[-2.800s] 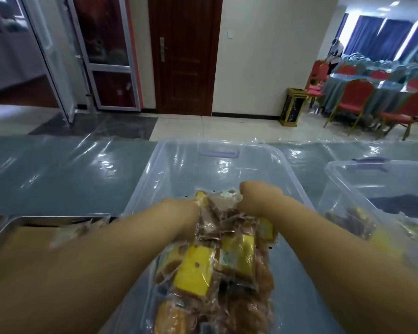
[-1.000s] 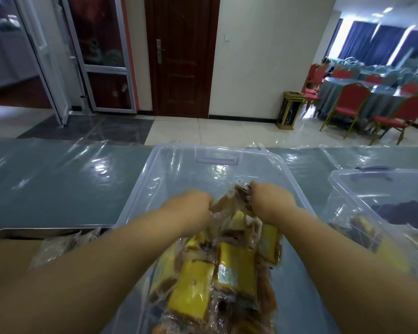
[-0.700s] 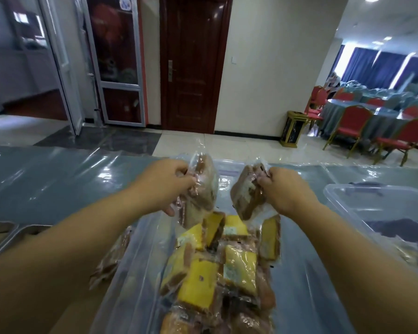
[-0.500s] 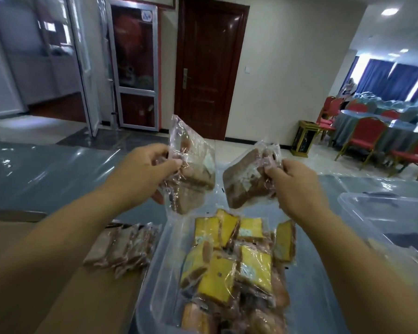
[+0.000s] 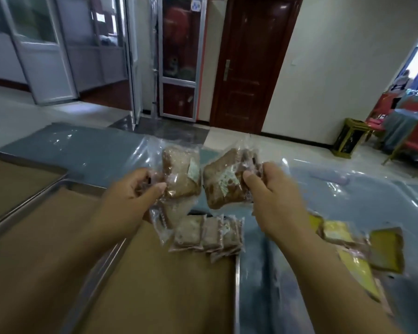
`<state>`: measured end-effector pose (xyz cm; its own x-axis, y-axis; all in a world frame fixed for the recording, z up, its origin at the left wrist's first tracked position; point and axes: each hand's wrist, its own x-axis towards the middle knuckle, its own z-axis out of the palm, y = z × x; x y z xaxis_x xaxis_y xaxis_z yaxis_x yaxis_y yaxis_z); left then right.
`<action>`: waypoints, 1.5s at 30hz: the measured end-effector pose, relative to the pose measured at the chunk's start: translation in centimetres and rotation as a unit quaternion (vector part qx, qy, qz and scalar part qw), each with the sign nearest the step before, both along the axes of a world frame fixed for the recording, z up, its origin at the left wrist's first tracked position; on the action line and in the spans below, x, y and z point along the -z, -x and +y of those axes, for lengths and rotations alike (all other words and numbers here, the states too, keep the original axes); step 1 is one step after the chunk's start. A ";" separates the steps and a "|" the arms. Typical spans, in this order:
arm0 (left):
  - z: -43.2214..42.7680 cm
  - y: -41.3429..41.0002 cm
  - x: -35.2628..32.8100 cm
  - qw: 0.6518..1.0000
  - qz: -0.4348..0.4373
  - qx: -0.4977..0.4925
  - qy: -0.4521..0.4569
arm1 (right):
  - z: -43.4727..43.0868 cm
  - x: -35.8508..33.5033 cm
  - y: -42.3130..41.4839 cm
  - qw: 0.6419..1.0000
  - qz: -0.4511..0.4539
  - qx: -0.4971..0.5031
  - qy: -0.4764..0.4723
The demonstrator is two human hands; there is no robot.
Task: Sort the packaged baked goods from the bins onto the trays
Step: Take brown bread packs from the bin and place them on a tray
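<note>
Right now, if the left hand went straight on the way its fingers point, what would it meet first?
Probably the right-hand packets, gripped by the right hand. The left hand, gripping its own packets, points toward them across a small gap. Depth is unclear, so it might miss.

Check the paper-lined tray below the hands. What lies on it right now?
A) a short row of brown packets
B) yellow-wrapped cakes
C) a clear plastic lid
A: a row of brown packets lies at the far right corner of the tray, while the yellow packets lie off the tray to its right.
</note>
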<state>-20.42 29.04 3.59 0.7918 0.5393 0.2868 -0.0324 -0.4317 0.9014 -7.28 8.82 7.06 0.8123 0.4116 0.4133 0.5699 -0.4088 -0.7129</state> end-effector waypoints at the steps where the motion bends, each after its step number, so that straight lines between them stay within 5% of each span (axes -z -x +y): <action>1: 1.4 0.6 0.9 1.000 0.009 -0.002 -0.004 | 1.7 1.1 0.6 1.000 0.007 -0.005 0.025; 7: 6.9 1.3 7.1 0.998 0.050 0.013 -0.040 | 9.7 8.0 3.7 0.988 0.079 -0.040 0.129; 16: 8.8 -3.0 16.1 0.973 0.165 0.069 -0.145 | 14.5 16.9 2.6 0.971 0.199 -0.042 0.128; 26: 10.3 -6.5 20.6 0.945 0.185 0.132 -0.236 | 15.3 21.1 -0.7 0.940 0.305 -0.058 0.139; 32: 9.5 -4.9 22.9 0.920 0.232 0.153 -0.278 | 12.8 22.2 -0.1 0.961 0.249 -0.061 0.103; 38: 8.7 -4.4 24.2 0.934 0.201 0.138 -0.260 | 11.0 24.7 1.2 0.953 0.065 0.034 0.294; 45: 9.4 -6.2 24.0 0.939 0.196 0.117 -0.258 | 14.3 25.6 0.1 0.962 0.046 0.049 0.263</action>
<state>-14.19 38.45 -20.37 0.9706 0.2057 0.1246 0.1085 -0.8370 0.5364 -7.40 23.08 -18.57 0.8809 0.4642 0.0922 0.4545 -0.7753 -0.4386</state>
